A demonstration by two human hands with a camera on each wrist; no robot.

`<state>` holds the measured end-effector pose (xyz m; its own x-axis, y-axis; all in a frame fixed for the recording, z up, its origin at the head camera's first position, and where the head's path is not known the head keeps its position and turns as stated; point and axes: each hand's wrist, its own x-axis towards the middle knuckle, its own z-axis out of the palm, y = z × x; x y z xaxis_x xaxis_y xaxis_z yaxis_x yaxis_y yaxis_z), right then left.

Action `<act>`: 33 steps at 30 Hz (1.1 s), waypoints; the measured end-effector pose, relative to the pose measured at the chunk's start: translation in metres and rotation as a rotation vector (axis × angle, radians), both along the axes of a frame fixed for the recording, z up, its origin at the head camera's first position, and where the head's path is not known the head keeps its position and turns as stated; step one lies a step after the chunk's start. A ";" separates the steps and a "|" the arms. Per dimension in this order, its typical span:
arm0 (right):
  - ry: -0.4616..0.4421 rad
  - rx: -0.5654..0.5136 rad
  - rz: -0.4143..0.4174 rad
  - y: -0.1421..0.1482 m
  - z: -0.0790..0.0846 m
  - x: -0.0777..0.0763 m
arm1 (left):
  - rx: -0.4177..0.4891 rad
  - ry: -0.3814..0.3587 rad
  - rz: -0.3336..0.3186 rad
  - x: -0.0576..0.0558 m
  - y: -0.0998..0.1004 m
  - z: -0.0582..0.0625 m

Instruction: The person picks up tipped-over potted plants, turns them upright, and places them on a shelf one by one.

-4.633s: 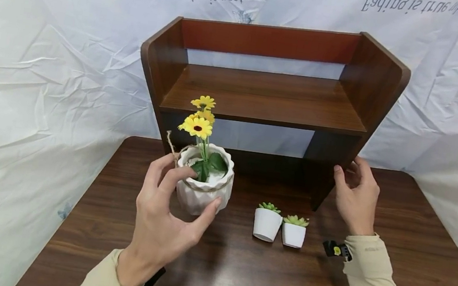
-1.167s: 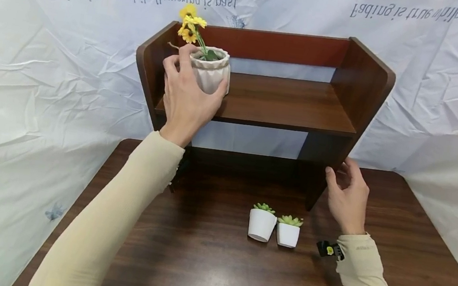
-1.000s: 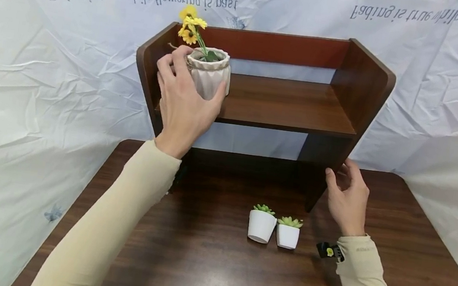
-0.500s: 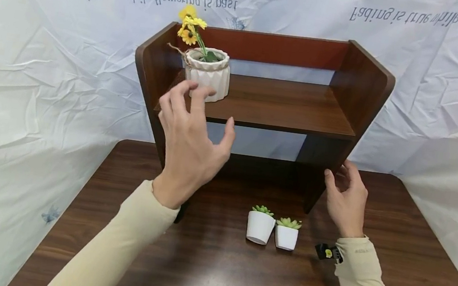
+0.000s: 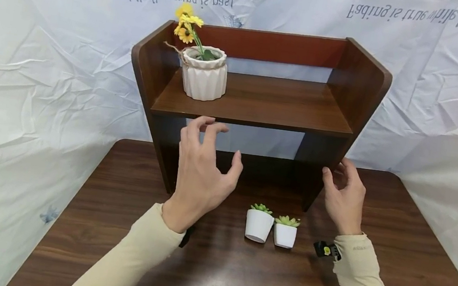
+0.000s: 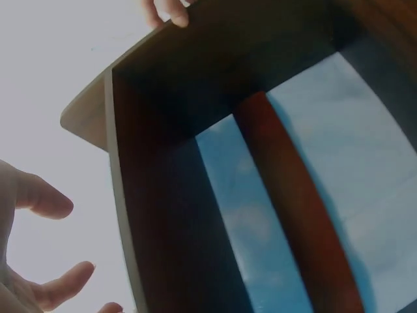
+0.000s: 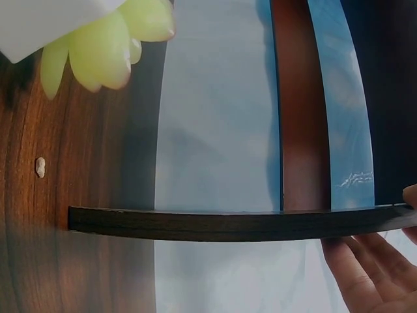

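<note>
A white fluted flowerpot (image 5: 204, 79) with yellow daisies (image 5: 188, 24) and twine round its neck stands upright at the left end of the brown desk shelf's upper board (image 5: 278, 101). Below and in front of that board my left hand (image 5: 204, 168) hovers with nothing in it, fingers bent loosely and thumb apart. My right hand (image 5: 345, 194) grips the shelf's right side panel (image 7: 228, 223), with the thumb on one face and fingers on the other. Two small white pots with succulents, the rounder one (image 5: 258, 226) and the squarer one (image 5: 284, 236), sit side by side on the table between the hands.
The dark wooden table (image 5: 232, 283) carries the shelf near its back edge. Wrinkled white fabric (image 5: 48, 66) with printed lettering hangs behind and at both sides. A tiny pale crumb (image 7: 40, 167) lies on the table near the squarer pot.
My left hand carried the flowerpot up from over the table onto the upper board, let go and came down toward the front. The right hand stays at the side panel.
</note>
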<state>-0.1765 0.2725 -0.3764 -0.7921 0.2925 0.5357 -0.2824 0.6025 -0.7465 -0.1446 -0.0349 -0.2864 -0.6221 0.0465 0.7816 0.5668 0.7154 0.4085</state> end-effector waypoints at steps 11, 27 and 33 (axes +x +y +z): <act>-0.002 0.012 -0.009 -0.001 -0.001 0.000 | 0.038 -0.206 -0.051 -0.002 0.015 -0.037; -0.003 0.019 -0.015 -0.001 0.000 0.001 | -0.142 -0.645 -0.108 -0.002 0.040 -0.081; 0.007 0.017 -0.010 -0.001 0.000 0.000 | -0.178 -0.711 -0.120 0.002 0.048 -0.093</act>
